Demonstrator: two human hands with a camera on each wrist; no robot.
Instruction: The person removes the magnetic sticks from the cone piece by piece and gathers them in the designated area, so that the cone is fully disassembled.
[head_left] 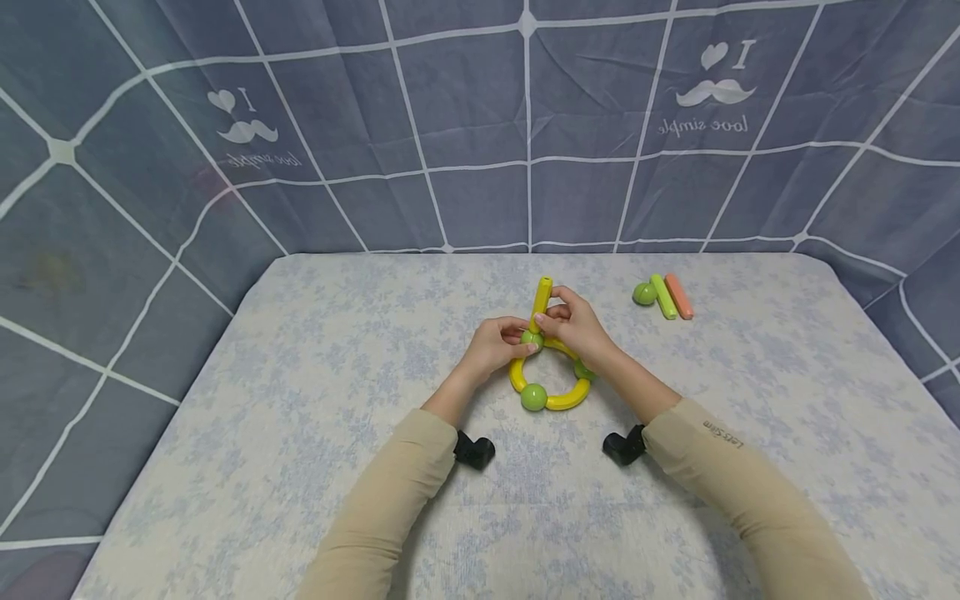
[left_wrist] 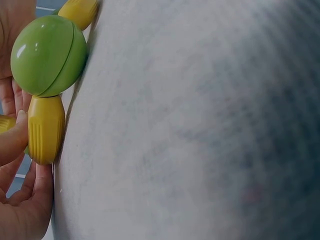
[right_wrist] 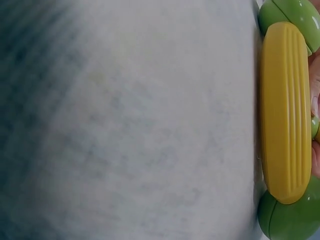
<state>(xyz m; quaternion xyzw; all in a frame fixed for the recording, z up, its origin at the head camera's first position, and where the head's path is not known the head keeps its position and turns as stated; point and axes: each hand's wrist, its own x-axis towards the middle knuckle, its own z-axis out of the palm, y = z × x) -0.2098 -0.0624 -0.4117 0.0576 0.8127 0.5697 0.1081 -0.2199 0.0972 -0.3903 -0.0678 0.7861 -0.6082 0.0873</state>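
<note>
Both arms are covered by long beige sleeves that end at the wrists, and the left hand and right hand are left bare. Small dark lettering is printed along the right sleeve near its cuff. A small black camera unit is strapped under each wrist, left and right.

Yellow ribbed bar btwn two green balls, on cloth.
</note>
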